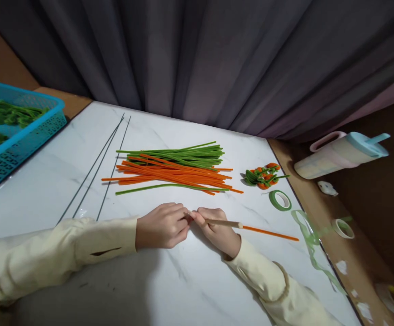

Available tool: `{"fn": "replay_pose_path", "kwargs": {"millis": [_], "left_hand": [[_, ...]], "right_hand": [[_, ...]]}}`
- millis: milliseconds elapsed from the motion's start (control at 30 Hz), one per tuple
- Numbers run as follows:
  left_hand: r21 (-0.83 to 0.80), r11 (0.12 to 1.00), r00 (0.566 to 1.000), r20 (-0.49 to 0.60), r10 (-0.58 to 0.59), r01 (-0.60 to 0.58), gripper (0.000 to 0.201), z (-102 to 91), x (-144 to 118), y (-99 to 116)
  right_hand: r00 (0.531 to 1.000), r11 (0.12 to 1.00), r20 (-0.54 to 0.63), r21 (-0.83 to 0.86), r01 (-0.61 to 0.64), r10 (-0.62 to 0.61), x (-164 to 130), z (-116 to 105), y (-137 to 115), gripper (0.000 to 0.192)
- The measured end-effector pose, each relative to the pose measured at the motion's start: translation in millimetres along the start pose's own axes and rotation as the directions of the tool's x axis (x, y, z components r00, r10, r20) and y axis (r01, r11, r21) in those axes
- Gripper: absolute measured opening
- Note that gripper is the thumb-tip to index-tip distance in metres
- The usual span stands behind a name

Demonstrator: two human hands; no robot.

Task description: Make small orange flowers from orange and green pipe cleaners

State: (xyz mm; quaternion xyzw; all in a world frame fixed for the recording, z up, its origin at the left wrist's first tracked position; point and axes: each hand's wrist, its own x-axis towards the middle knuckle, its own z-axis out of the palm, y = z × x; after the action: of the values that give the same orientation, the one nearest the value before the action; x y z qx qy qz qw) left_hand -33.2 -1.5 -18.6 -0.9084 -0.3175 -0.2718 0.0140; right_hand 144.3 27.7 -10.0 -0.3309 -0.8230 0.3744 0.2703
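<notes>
My left hand (163,225) and my right hand (217,231) meet at the middle of the white marble table (47,181). Both pinch a thin wooden stick (224,222) that lies pointing right. An orange pipe cleaner (271,232) runs out from the stick's right end. The fingertips of both hands touch at the stick's left end. Just beyond the hands lies a pile of orange and green pipe cleaners (176,170).
Three thin dark wires (97,170) lie to the left. A blue basket (16,131) with green leaves stands at the far left. Small orange-green pieces (263,175), a green tape roll (280,199), loose tape (310,235), another roll (343,228) and a lying bottle (339,154) are on the right.
</notes>
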Motion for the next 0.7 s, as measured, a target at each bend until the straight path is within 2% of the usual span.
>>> {"fn": "replay_pose_path", "kwargs": {"millis": [67, 133, 233, 300, 400, 500, 700], "left_hand": [[0.019, 1.000, 1.000, 0.015, 0.003, -0.003, 0.028, -0.5, 0, 1], [0.031, 1.000, 0.999, 0.035, 0.000, -0.001, 0.027, -1.7, 0, 1], [0.021, 1.000, 0.998, 0.064, -0.013, 0.012, 0.019, -4.5, 1, 2], [-0.008, 0.998, 0.994, 0.086, -0.064, 0.065, 0.017, -5.8, 2, 2], [-0.074, 0.979, 0.976, 0.126, -0.178, 0.188, 0.020, -5.5, 4, 1], [-0.124, 0.960, 0.959, 0.164, -0.229, 0.251, 0.019, -3.2, 4, 0], [-0.068, 0.969, 0.950, 0.226, -0.217, 0.237, 0.028, -1.2, 1, 3]], "right_hand": [[0.996, 0.993, -0.042, 0.083, -0.078, 0.082, 2, -1, 0, 0.049], [0.973, 0.955, -0.091, 0.231, -0.188, 0.213, 4, -2, 1, 0.053], [0.916, 0.835, -0.079, 0.447, -0.320, 0.393, 8, -5, 2, 0.058], [0.888, 0.768, -0.048, 0.526, -0.366, 0.457, 9, -8, 4, 0.059], [0.861, 0.683, -0.032, 0.625, -0.379, 0.507, 11, -10, 8, 0.060], [0.855, 0.633, -0.010, 0.677, -0.376, 0.518, 11, -12, 11, 0.060], [0.858, 0.683, -0.019, 0.615, -0.395, 0.514, 12, -12, 5, 0.059]]}}
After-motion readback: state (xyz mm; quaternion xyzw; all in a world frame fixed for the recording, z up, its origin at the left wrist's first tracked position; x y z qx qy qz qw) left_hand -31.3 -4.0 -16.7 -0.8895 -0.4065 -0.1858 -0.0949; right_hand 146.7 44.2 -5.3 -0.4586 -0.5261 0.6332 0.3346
